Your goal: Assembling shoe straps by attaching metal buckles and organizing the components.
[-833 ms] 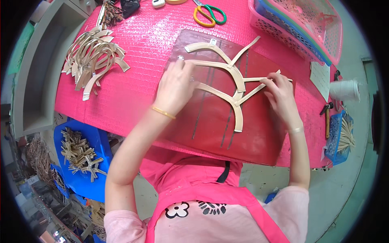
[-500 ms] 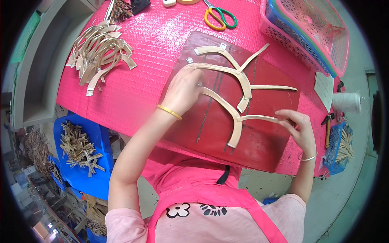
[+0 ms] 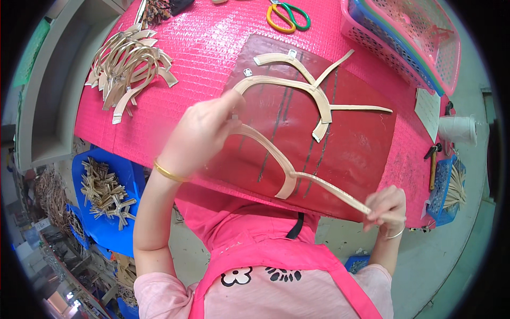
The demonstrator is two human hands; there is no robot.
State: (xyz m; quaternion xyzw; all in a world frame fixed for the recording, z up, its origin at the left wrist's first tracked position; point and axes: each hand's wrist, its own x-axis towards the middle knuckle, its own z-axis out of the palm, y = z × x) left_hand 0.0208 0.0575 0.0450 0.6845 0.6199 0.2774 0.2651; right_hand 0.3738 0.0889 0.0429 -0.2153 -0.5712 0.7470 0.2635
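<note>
My left hand [image 3: 204, 133] grips one end of a curved pale bamboo strip piece [image 3: 271, 157], lifted just over a dark red mat [image 3: 361, 149] on the pink table [image 3: 212, 48]. My right hand [image 3: 387, 206], past the table's near edge, pinches the thin straight strip that runs out of that curved piece. Two more curved strips with thin crossing slats [image 3: 303, 90] lie flat on the mat beyond it. A small metal clip [image 3: 248, 72] lies by their left ends.
A heap of curved bamboo strips [image 3: 127, 64] lies at the table's left. Scissors with orange and green handles [image 3: 287, 16] lie at the far edge. Stacked pink and blue baskets [image 3: 414, 37] stand at the right. A blue crate of bamboo crosses [image 3: 106, 191] sits below left.
The nearest curved piece has been drawn off the other strips toward me. My right hand moved down past the table edge pulling its thin strip; my left hand shifted nearer too.
</note>
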